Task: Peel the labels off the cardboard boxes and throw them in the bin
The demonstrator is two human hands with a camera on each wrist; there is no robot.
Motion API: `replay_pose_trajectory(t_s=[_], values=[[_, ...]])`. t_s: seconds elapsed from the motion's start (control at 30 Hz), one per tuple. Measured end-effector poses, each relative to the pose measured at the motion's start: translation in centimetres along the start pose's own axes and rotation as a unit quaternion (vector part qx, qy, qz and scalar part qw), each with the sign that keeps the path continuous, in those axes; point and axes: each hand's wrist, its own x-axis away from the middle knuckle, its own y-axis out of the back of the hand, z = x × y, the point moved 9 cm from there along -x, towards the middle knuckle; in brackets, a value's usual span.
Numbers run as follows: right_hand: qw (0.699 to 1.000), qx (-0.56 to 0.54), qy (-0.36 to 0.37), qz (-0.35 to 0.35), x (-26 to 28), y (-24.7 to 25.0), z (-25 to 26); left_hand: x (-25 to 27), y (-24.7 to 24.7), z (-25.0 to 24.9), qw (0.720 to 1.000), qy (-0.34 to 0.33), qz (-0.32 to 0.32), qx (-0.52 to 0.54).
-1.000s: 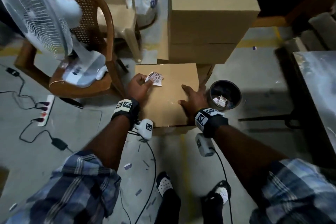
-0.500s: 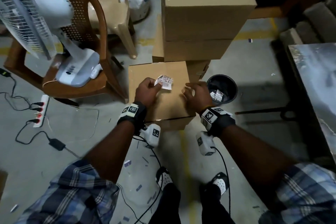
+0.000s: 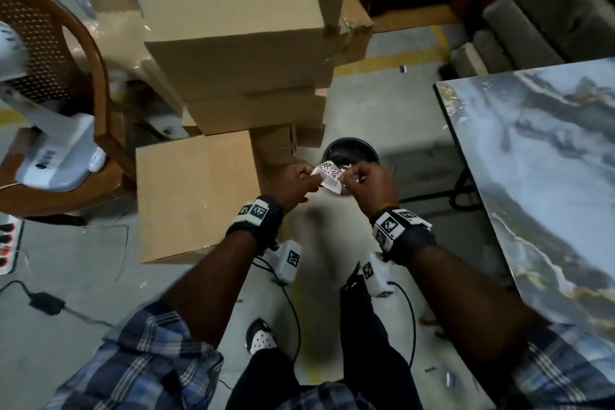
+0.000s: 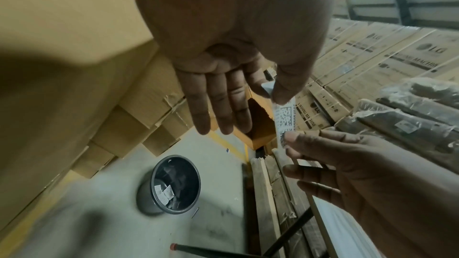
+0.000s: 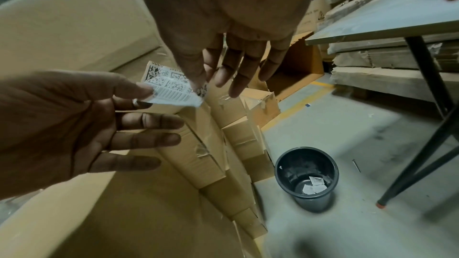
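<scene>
A white label (image 3: 329, 173) printed with barcodes hangs in the air just above the black bin (image 3: 336, 148). My left hand (image 3: 307, 176) pinches its left end between thumb and forefinger, with the other fingers straight. My right hand (image 3: 349, 175) pinches the other end. In the left wrist view the label (image 4: 284, 117) stretches between the two thumbs over the bin (image 4: 159, 199). The right wrist view shows the label (image 5: 171, 89) crumpled at one corner. The cardboard box (image 3: 196, 196) stands on the floor, left of my hands, its top bare.
Several peeled labels (image 5: 313, 185) lie in the bin (image 5: 283, 164). A stack of cardboard boxes (image 3: 239, 27) rises behind. A brown chair (image 3: 100, 83) carries a white fan (image 3: 56, 156) on the left. A marble-top table (image 3: 539, 176) stands at right. Cables and a power strip (image 3: 10, 243) lie on the floor.
My left hand has carried the label off the box top and rightward over the bin. My right hand has left the box and taken hold of the label's other end.
</scene>
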Motion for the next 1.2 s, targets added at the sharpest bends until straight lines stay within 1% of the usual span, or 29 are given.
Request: replay_pose_trajectory(t_s=[0.1,0.23,0.33,0.4,0.5,0.6,0.7,0.77,0.87,0.9,0.97,1.07,1.13,1.2], values=[[1.0,0.008,-0.023,0.014,-3.6,1.1,-3.9,-4.1,-3.1,0.1,0.998,0.049,-0.025,-0.025],[0.996,0.042,-0.038,0.075,-8.2,2.1,-8.6,-9.1,-7.0,-0.5,0.99,0.106,-0.031,-0.09],[0.991,0.037,-0.058,0.114,-11.0,1.5,-12.0,-12.6,-9.2,-0.5,0.982,0.138,-0.033,-0.124],[0.989,0.026,-0.075,0.126,-12.7,0.5,-13.9,-14.8,-10.5,0.2,0.979,0.164,-0.033,-0.118],[0.986,0.017,-0.105,0.13,-15.2,-1.7,-16.8,-18.2,-12.1,2.0,0.974,0.203,-0.036,-0.09],[0.983,-0.01,-0.141,0.116,-17.9,-4.6,-20.1,-22.3,-13.5,4.9,0.97,0.231,-0.035,-0.066],[0.978,-0.046,-0.185,0.084,-20.5,-8.0,-23.8,-27.2,-13.7,9.2,0.966,0.244,-0.064,-0.046],[0.973,-0.076,-0.213,0.051,-22.7,-10.3,-26.8,-30.7,-13.5,13.2,0.964,0.25,-0.078,-0.054],[0.968,-0.067,-0.236,0.058,-26.1,-14.8,-31.2,-34.9,-13.9,17.8,0.96,0.243,-0.05,-0.127],[0.967,-0.064,-0.239,0.054,-27.3,-16.2,-32.5,-35.7,-14.1,18.5,0.959,0.234,-0.043,-0.157],[0.971,-0.043,-0.233,0.039,-29.5,-18.8,-34.6,-37.8,-15.0,21.2,0.953,0.216,-0.018,-0.212],[0.975,-0.04,-0.212,0.053,-31.7,-22.7,-36.5,-41.0,-16.7,24.7,0.946,0.173,0.018,-0.274],[0.978,-0.041,-0.196,0.059,-32.9,-24.9,-37.7,-42.7,-17.7,26.0,0.948,0.142,0.03,-0.285],[0.979,-0.028,-0.19,0.062,-33.7,-26.9,-39.0,-44.3,-18.0,27.3,0.95,0.128,0.021,-0.282]])
